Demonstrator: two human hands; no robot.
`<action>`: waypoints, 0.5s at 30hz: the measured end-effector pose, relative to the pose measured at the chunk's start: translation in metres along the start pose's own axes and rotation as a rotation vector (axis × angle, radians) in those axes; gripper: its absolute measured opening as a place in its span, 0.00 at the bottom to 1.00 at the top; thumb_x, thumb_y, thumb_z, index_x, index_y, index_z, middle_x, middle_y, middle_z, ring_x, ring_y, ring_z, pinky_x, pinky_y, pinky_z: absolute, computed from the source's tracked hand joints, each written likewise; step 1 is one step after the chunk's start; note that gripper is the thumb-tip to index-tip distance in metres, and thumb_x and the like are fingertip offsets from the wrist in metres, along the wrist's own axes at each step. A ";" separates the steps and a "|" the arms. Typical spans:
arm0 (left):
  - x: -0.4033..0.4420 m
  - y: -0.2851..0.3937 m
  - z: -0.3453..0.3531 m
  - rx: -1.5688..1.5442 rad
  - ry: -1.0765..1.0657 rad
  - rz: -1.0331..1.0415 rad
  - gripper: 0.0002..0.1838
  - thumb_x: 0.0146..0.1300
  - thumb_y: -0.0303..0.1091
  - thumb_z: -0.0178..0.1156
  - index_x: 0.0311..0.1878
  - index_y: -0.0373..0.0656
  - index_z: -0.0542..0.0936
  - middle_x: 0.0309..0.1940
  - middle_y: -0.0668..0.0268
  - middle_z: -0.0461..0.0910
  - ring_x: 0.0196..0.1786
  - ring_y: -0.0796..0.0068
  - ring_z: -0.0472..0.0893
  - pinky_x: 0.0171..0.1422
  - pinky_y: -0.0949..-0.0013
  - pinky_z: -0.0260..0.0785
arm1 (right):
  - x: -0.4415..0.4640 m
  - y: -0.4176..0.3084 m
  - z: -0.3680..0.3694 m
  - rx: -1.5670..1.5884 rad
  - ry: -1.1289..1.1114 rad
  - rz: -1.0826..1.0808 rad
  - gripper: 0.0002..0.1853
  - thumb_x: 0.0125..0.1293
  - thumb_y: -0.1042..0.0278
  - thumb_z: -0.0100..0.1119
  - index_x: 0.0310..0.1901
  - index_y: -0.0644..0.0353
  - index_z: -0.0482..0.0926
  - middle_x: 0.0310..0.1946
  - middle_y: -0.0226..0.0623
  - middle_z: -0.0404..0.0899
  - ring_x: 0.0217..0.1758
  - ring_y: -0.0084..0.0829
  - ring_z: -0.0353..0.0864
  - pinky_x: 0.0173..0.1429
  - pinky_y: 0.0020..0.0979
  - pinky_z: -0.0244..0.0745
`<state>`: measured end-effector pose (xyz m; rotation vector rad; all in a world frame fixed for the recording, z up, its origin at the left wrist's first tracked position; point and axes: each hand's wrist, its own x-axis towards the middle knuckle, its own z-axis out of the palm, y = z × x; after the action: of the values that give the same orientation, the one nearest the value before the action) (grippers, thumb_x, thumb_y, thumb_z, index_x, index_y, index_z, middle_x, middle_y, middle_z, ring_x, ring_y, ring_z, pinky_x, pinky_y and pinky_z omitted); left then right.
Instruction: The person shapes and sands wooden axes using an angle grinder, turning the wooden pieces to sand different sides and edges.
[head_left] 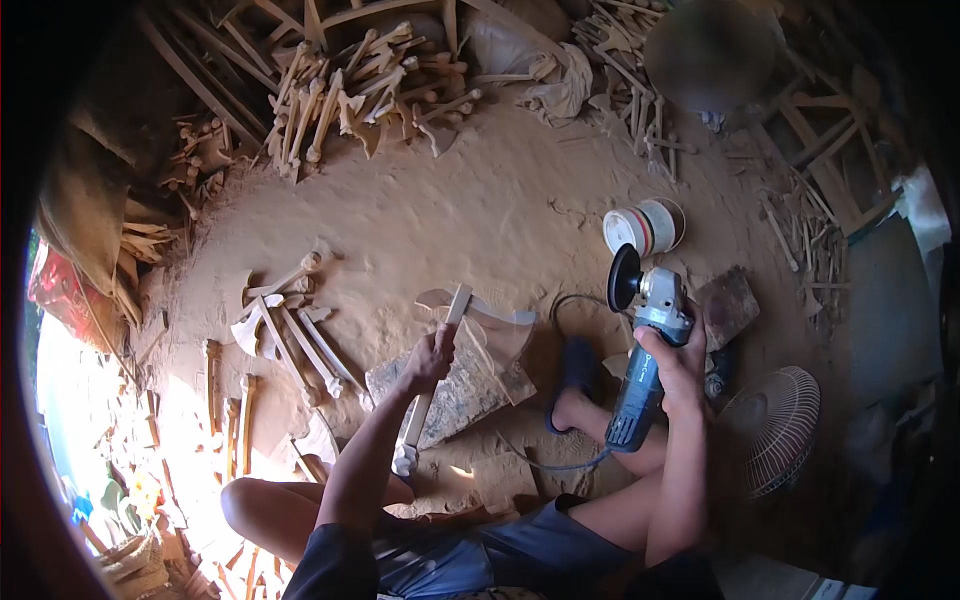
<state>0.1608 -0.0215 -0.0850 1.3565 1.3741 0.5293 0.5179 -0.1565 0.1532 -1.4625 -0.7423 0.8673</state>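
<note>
Person sits on the ground, bare knees bent, dark blue fabric shorts (450,562) nearest. Left hand (430,362) is a fist, fingers wrapped round the shaft of a long, pale, straight bone (418,415); knobby end towards the body, squared end pointing away. Bone is slanted over a grey, mottled, flat slab (467,405); touching or just above it, can't tell. Right hand (682,368) curls firmly round the body of a teal-and-silver angle grinder (637,385), held up at an angle with its round black disc (624,277) at the far end, well apart from the bone. Disc spinning or not: can't tell. Dark thin cord (560,465) runs from the grinder's near end. Dark blue slipper (578,375) on a foot between slab and grinder. Right of the right hand: pale round wire fan cage (783,432). Left of the slab, loose group of pale bones (290,335) on the dusty brown floor (450,215). Past the grinder, white striped bucket (630,230) tipped on its side. Farthest: big heap of pale knobby bones (350,95), off-white crumpled sack (562,95) beside it.
</note>
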 end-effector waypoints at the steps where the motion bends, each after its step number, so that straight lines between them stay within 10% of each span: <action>1: 0.013 -0.021 0.012 0.338 0.137 0.145 0.29 0.80 0.64 0.48 0.53 0.41 0.73 0.39 0.62 0.72 0.36 0.68 0.72 0.38 0.62 0.67 | 0.002 0.013 0.000 0.005 -0.006 0.003 0.42 0.56 0.72 0.79 0.71 0.60 0.67 0.51 0.37 0.81 0.49 0.27 0.84 0.53 0.34 0.83; 3: 0.027 -0.054 0.037 0.999 0.395 0.443 0.27 0.79 0.56 0.54 0.60 0.39 0.73 0.53 0.49 0.76 0.55 0.54 0.80 0.54 0.54 0.75 | 0.000 0.032 0.006 -0.044 -0.028 -0.018 0.42 0.56 0.70 0.80 0.70 0.60 0.66 0.52 0.37 0.81 0.50 0.28 0.83 0.56 0.33 0.81; 4: -0.007 -0.005 0.032 0.914 0.192 0.264 0.30 0.72 0.46 0.60 0.72 0.43 0.69 0.66 0.43 0.69 0.69 0.42 0.69 0.71 0.46 0.67 | -0.003 0.042 0.010 -0.147 -0.034 -0.060 0.43 0.55 0.69 0.81 0.70 0.61 0.66 0.52 0.37 0.81 0.50 0.29 0.84 0.57 0.34 0.81; 8: 0.006 -0.046 0.036 0.690 0.122 0.365 0.30 0.70 0.30 0.58 0.75 0.48 0.66 0.62 0.45 0.73 0.63 0.37 0.72 0.67 0.42 0.69 | -0.021 0.098 0.026 -0.526 -0.082 -0.181 0.48 0.51 0.66 0.83 0.72 0.62 0.64 0.58 0.49 0.81 0.60 0.41 0.84 0.67 0.41 0.77; 15: 0.007 -0.047 0.038 0.688 0.145 0.407 0.34 0.71 0.30 0.57 0.79 0.47 0.60 0.64 0.48 0.73 0.61 0.37 0.79 0.60 0.42 0.78 | -0.067 0.207 0.053 -0.619 -0.276 -0.128 0.50 0.53 0.67 0.81 0.76 0.62 0.61 0.64 0.55 0.76 0.68 0.49 0.79 0.71 0.45 0.74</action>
<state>0.1765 -0.0406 -0.1407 2.2218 1.4668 0.4374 0.4290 -0.2015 -0.0473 -1.8229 -1.3853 0.7824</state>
